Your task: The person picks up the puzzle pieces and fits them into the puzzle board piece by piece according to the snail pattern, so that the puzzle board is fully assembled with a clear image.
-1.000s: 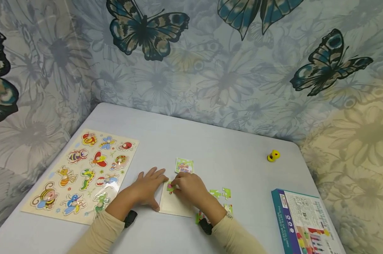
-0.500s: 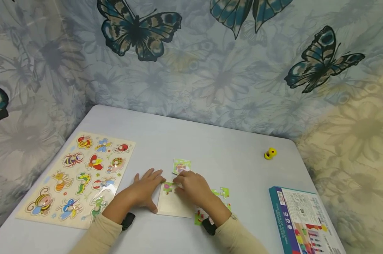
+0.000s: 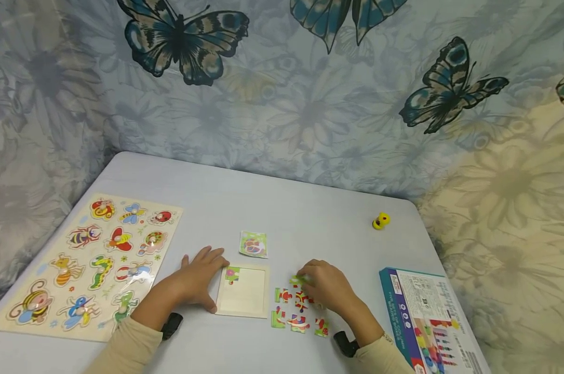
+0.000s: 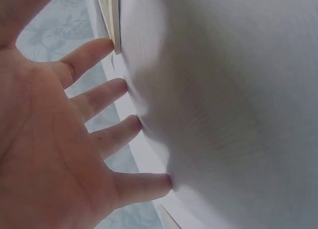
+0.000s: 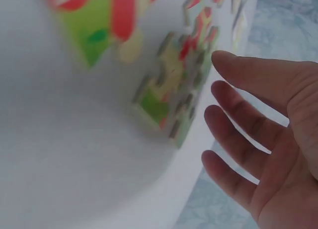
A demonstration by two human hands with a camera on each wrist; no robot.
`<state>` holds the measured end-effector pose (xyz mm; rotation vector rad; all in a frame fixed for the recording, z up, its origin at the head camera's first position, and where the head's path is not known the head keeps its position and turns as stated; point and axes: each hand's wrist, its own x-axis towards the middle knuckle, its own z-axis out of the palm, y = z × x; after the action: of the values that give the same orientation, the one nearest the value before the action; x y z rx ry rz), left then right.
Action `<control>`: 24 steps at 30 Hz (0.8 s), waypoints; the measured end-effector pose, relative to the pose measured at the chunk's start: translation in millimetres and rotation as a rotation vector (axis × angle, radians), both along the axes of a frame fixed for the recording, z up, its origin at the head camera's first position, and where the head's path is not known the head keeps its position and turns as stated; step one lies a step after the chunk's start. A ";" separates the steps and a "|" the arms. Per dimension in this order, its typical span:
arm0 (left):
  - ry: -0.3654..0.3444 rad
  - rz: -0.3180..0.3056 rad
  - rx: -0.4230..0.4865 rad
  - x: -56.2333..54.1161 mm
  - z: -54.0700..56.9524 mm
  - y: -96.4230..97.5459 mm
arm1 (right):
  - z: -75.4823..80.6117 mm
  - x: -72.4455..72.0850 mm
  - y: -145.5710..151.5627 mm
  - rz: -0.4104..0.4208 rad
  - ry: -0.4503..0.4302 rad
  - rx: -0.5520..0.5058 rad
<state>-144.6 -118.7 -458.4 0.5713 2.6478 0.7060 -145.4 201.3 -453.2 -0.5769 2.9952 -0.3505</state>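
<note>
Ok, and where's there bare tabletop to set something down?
Bare: the tabletop between the picture card and yellow toy, plus the strip along the back wall. Crowded: around the right hand, where puzzle pieces lie beside the puzzle tray.

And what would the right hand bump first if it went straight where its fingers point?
Probably the flat, mostly green jigsaw piece just ahead of the right hand, though I can't tell whether they already touch.

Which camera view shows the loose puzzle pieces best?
The head view: it shows the loose puzzle pieces from above, sharper, beside the board. The right wrist view shows some closer, but blurred; the left wrist view, none clearly.
</note>
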 end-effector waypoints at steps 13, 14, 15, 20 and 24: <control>0.005 -0.005 -0.003 -2.5 -2.8 -1.1 | -5.1 -3.3 5.0 0.010 0.004 0.018; 0.004 -0.003 -0.001 -2.0 -2.8 -1.6 | -5.3 -4.1 4.6 0.015 0.004 0.024; 0.002 -0.001 0.000 -1.5 -2.6 -2.0 | -5.1 -5.0 4.2 0.022 0.005 0.030; 0.000 0.004 0.005 -0.7 -1.3 -2.7 | 1.2 -9.7 -1.9 0.030 0.035 0.030; -0.006 0.007 0.015 -1.6 -2.3 -1.2 | 5.6 -12.9 -15.9 0.067 0.051 -0.008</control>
<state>-146.3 -119.9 -460.8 0.5642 2.6423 0.7296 -158.3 185.4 -447.5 -0.6948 3.0155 -0.3484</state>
